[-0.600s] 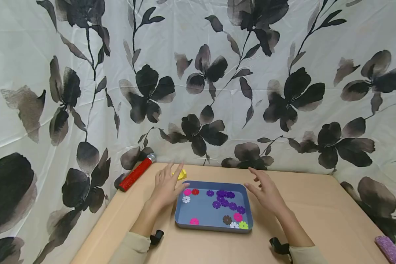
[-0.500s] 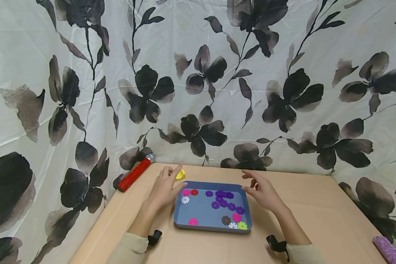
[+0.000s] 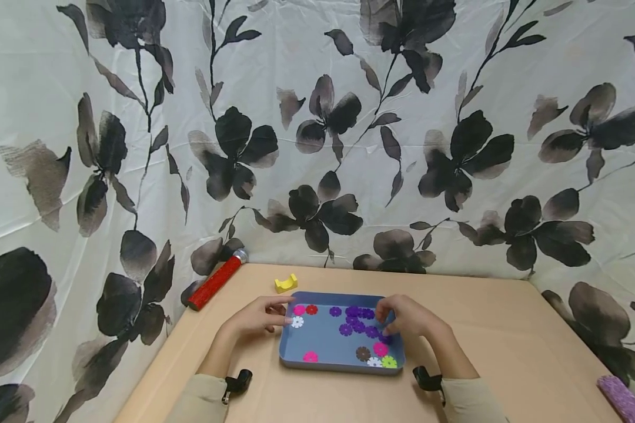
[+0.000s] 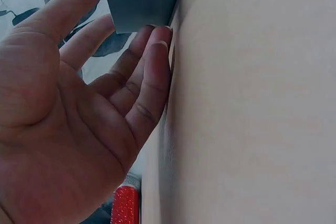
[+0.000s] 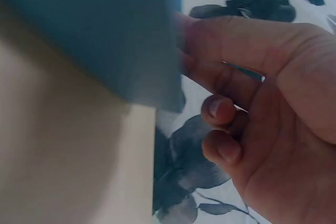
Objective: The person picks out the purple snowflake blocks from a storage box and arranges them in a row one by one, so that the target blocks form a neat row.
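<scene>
On the table lies a shallow blue-grey tray [image 3: 317, 335] holding small flower-shaped pieces. Purple pieces [image 3: 353, 320] cluster at its back right; pink, red and white ones [image 3: 297, 322] lie at the back left, with brown, white, lime and pink ones at the front right. My left hand [image 3: 256, 317] is at the left rim, thumb and index finger spread over it near the white piece, other fingers beside the outer wall [image 4: 139, 3]. Over the right rim reaches my right hand [image 3: 410, 317], thumb and index tips apart by the purple pieces. In the right wrist view the tray wall [image 5: 105, 35] hides those fingertips.
Behind the tray sits a small curved yellow piece [image 3: 286, 284]. A red glittery tube with a silver end [image 3: 217, 280] lies at the table's left edge, and a purple glittery object [image 3: 621, 396] at the far right. Floral cloth [image 3: 317, 147] hangs behind the table.
Both hands have come down towards me. The left has moved to the tray's left rim, uncovering the yellow piece; the right has moved left, over the tray's right rim to the purple pieces.
</scene>
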The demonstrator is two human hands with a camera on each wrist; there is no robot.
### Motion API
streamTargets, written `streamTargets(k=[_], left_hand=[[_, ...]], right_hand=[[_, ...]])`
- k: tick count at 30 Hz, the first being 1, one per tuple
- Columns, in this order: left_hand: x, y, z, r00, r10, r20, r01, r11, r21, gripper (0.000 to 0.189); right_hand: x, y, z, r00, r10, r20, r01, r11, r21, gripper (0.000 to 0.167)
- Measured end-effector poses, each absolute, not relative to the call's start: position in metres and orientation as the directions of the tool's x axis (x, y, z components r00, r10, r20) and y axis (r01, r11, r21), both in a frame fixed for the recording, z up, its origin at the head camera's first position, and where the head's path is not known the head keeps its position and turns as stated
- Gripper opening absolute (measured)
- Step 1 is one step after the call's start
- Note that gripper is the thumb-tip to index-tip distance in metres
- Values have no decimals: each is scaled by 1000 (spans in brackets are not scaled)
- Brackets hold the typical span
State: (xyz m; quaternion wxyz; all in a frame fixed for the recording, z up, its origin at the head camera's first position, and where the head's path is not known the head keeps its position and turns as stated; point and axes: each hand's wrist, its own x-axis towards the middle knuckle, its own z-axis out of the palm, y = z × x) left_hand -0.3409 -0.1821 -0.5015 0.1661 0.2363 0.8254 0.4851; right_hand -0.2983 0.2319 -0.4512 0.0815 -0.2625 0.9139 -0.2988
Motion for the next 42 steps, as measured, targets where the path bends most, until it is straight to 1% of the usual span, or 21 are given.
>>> streamTargets(k=[4, 10, 15, 20, 30, 36, 42], left_hand=[[-339, -183, -501, -841, 539, -46, 229, 431, 873, 60], [-338, -180, -499, -843, 536, -46, 225, 430, 874, 58], [-337, -179, -501, -846, 529, -60, 205, 427, 881, 58], [-336, -178, -500, -851, 522, -61, 200, 430, 881, 57], [-335, -178, -498, -850, 523, -70, 200, 444, 873, 58], [-336, -178, -499, -844, 532, -71, 205, 442, 873, 58], [-336, -178, -498, -846, 530, -69, 203, 437, 876, 58]], right_hand=[[-297, 233, -459, -859, -513, -12, -421, 718, -554, 22], [-296, 234, -467, -856, -517, 1, -455, 754, -474, 20], [-293, 231, -470, -864, -503, -11, -446, 777, -444, 20], [-293, 229, -472, -863, -504, -8, -445, 768, -461, 22], [-297, 237, -483, -864, -503, 5, -413, 704, -578, 26], [-297, 239, -480, -859, -512, 10, -426, 704, -568, 24], [-296, 239, -475, -839, -543, 19, -458, 688, -562, 23]])
